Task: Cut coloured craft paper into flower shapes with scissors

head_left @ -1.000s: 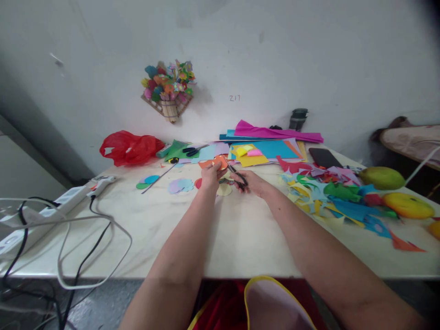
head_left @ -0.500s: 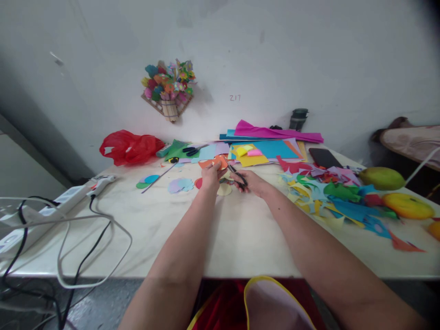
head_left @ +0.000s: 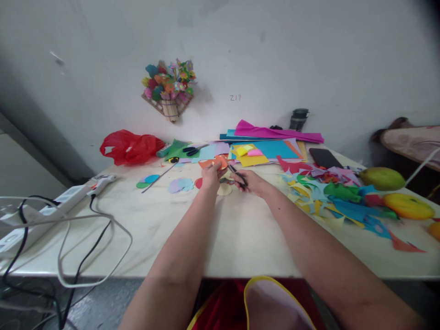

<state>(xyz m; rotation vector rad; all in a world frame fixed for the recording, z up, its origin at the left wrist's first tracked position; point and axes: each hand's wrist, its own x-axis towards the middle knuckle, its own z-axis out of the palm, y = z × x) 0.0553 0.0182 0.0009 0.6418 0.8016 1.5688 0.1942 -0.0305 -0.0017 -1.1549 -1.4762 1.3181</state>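
Observation:
My left hand (head_left: 211,175) pinches a piece of orange paper (head_left: 222,161) above the middle of the table. Black-handled scissors (head_left: 242,179) are gripped in my right hand (head_left: 252,182), their blades pointing up and left to the orange paper's right edge. Below the hands lie a pale yellow paper circle (head_left: 224,189) and a red piece (head_left: 198,183), partly covered. Left of them rest scalloped lilac and light-blue paper shapes (head_left: 180,185), and farther left are blue and green circles (head_left: 151,178) with a thin purple strip.
Coloured sheets (head_left: 275,149) and a second pair of scissors (head_left: 191,150) lie at the back. A red plastic bag (head_left: 132,147) is at back left, power strips (head_left: 44,217) with cables at left. Paper scraps (head_left: 343,190), a phone (head_left: 324,158) and mangoes (head_left: 407,205) are at right.

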